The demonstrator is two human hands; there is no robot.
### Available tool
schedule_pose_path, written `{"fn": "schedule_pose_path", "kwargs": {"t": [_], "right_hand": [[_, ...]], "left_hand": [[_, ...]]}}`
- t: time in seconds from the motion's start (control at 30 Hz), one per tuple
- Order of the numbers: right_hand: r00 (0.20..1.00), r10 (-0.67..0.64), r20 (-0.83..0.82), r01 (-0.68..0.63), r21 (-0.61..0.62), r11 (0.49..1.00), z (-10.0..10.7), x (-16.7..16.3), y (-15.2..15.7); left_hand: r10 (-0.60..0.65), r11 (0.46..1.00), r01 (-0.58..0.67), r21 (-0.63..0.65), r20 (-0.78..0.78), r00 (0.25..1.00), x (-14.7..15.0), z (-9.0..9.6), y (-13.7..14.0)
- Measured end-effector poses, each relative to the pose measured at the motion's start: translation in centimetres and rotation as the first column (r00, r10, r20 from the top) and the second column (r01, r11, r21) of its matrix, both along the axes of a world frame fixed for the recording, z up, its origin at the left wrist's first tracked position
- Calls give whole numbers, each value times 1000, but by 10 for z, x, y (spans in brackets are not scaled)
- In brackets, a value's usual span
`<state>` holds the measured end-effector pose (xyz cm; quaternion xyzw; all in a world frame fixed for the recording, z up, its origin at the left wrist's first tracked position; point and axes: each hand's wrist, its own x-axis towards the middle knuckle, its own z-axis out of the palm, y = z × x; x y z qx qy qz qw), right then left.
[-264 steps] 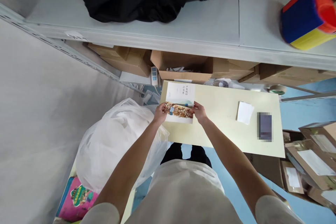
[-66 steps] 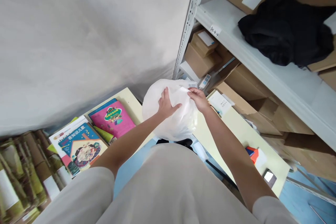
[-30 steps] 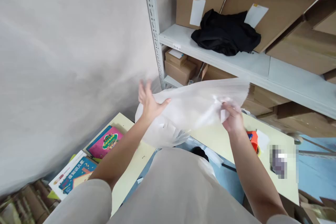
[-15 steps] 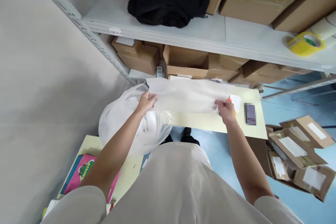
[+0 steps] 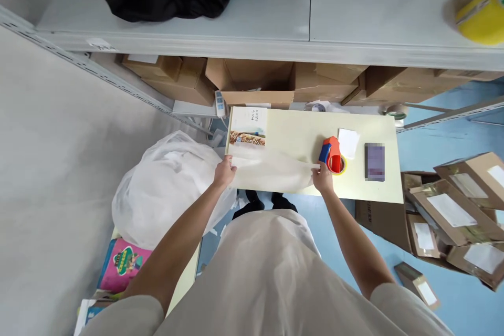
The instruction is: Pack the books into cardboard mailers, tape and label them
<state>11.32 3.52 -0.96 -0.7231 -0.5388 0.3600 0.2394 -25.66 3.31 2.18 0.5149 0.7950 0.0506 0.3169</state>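
A strip of translucent white foam wrap stretches between my two hands over the front of the cream table. Its left end is pinched in my left hand, close to the table's left edge. My right hand is closed on the other end, just below an orange and blue tape dispenser with yellow tape. Behind the wrap, at the table's left, lies a book with a white and brown cover; the wrap overlaps its lower edge.
A large translucent bag of white material bulges at the left. White paper and a blurred-out dark rectangle lie on the table's right. Shelving with cardboard boxes stands behind; labelled cartons are piled on the right.
Both hands have lowered the wrap toward the table's front edge and come closer together. The book and the tape dispenser are now uncovered. The view has shifted too.
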Motion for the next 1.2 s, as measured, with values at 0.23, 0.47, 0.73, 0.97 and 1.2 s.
{"fn": "schedule_pose_path", "kwargs": {"t": [0.23, 0.47, 0.73, 0.97, 1.2], "right_hand": [[886, 309, 345, -372, 132, 919, 19, -16, -22], [713, 638, 289, -594, -233, 770, 10, -46, -5], [590, 696, 410, -585, -377, 718, -24, -25, 15], [711, 607, 354, -517, -322, 793, -3, -43, 39], [928, 258, -270, -343, -346, 873, -5, -145, 124]], "left_hand": [[-129, 989, 145, 35, -290, 948, 30, 7, -8], [-574, 817, 565, -115, -256, 777, 77, -8, -6], [-476, 867, 434, -246, -144, 868, 106, -51, -16], [-291, 949, 284, -134, -36, 956, 94, -29, -1], [119, 987, -132, 90, 143, 983, -15, -39, 81]]}}
